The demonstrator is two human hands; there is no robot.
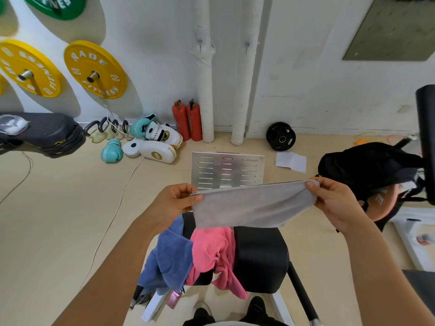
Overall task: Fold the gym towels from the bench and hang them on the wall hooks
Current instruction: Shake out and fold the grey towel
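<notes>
A grey towel (253,204) hangs folded in the air above the black bench (261,252). My left hand (175,203) pinches its top left corner. My right hand (334,202) pinches its top right corner. Under it, a blue towel (170,257) lies crumpled over the bench's left side, and a pink towel (213,250) lies bunched next to it. Two small wall hooks show ahead: one hook (200,42) on a white pipe, a second hook (247,45) on the neighbouring pipe.
A perforated metal plate (227,169) lies on the floor ahead. Two red extinguishers (187,120) stand by the pipes. Boxing gloves and pads (150,142) lie at the left, a black weight plate (280,136) by the wall, a black bag (367,167) at the right.
</notes>
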